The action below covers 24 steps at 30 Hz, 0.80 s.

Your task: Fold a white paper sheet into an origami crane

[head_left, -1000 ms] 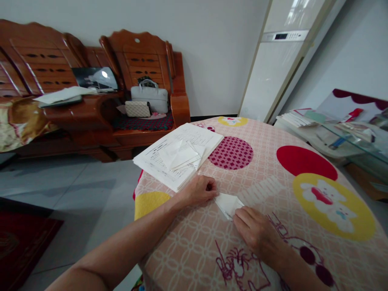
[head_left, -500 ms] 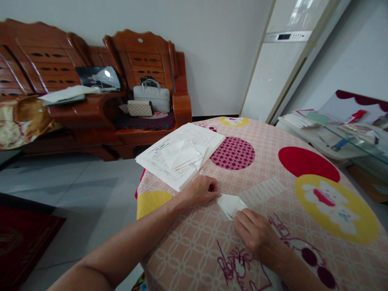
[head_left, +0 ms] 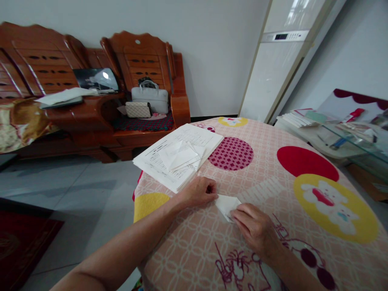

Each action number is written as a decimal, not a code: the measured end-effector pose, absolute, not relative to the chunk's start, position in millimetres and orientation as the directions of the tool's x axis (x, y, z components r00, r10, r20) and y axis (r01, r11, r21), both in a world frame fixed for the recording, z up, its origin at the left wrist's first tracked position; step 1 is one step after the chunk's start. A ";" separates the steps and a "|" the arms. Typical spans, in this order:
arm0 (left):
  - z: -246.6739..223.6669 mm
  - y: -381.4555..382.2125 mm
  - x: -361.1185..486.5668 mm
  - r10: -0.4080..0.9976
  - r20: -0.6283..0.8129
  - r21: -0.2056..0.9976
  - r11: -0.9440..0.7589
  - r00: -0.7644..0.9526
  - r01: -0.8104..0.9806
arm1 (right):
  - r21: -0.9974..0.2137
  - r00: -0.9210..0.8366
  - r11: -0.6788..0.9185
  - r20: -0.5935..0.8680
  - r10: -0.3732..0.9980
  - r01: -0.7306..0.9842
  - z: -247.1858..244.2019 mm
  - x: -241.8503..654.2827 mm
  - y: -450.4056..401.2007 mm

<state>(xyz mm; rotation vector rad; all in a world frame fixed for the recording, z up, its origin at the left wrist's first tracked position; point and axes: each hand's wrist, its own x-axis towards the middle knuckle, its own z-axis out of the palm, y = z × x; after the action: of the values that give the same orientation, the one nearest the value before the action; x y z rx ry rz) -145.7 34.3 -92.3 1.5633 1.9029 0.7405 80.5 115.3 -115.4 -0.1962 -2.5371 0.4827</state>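
Observation:
A small folded piece of white paper (head_left: pixel 224 205) lies on the patterned tablecloth (head_left: pixel 194 250) between my two hands. My left hand (head_left: pixel 200 191) is closed, thumb and fingertips pinching the paper's left corner. From the right, my right hand (head_left: pixel 254 226) has its fingers curled together on the paper's right edge, covering that part. Just beyond my left hand rests a stack of printed sheets (head_left: pixel 157 163), and several folded white paper pieces (head_left: pixel 183 157) lie on top of it.
Behind the table stand wooden chairs (head_left: pixel 145 52) holding a grey handbag (head_left: pixel 157 99) and a quilted purse (head_left: pixel 138 110). A laptop (head_left: pixel 95 79) sits on the wooden armrest. At right, a glass-topped stand (head_left: pixel 348 141) carries papers and pens. A tall white air conditioner (head_left: pixel 266 68) stands at the back.
My right hand has slid slightly inward along the paper and covers more of its right edge. My left hand keeps its pinch at the corner. The view has shifted a little.

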 end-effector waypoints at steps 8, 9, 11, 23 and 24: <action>-88.9 32.2 -148.5 0.999 -0.042 0.696 0.028 0.001 0.717 | -0.481 -0.823 0.864 0.425 0.376 0.147 -118.3 77.2 112.3; -88.0 31.9 -146.4 0.999 -0.034 0.681 0.025 -0.003 0.732 | -0.477 -0.825 0.866 0.422 0.377 0.151 -117.8 76.8 111.6; -86.5 31.2 -141.0 0.999 -0.031 0.650 0.041 -0.027 0.759 | -0.468 -0.828 0.870 0.419 0.373 0.155 -117.0 76.6 110.6; -86.5 32.3 -131.7 0.988 -0.098 0.594 0.156 -0.122 0.789 | -0.493 -0.825 0.859 0.423 0.375 0.138 -116.4 79.1 110.7; -86.1 32.5 -131.8 0.987 -0.103 0.592 0.157 -0.120 0.790 | -0.490 -0.826 0.861 0.422 0.373 0.138 -116.5 79.2 110.6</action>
<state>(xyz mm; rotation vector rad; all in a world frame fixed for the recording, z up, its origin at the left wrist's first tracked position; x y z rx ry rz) -131.8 32.5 -86.1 1.6845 1.9675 0.5516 79.2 110.6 -116.5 -0.3726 -2.5146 0.6092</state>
